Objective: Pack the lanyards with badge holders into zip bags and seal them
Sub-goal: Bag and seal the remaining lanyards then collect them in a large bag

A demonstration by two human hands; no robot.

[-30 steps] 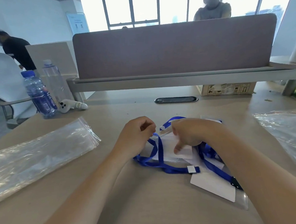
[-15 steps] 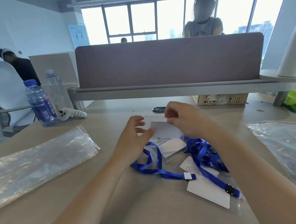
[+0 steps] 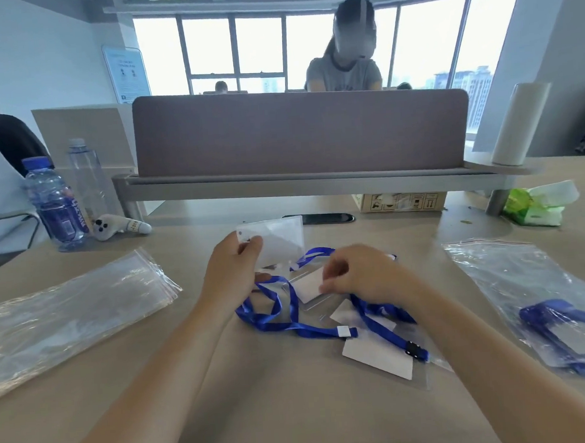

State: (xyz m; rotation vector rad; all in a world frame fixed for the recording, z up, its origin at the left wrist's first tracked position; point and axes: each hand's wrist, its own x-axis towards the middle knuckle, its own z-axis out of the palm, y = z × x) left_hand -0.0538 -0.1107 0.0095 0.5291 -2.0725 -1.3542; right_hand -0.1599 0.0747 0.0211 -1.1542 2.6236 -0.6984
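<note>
Two hands work over a tangle of blue lanyards (image 3: pixel 292 319) mid-surface. My left hand (image 3: pixel 234 271) pinches a clear badge holder (image 3: pixel 278 239) by its corner, lifted and upright. My right hand (image 3: pixel 359 275) is curled, fingers closed on a white card (image 3: pixel 310 285) atop the pile. Empty zip bags (image 3: pixel 67 314) lie left; one filled bag (image 3: pixel 546 305) lies right.

Empty zip bags (image 3: pixel 67 314) left, lanyard pile (image 3: pixel 327 308) centre, packed bag (image 3: pixel 543 305) right, bottles (image 3: pixel 57 205) behind
</note>
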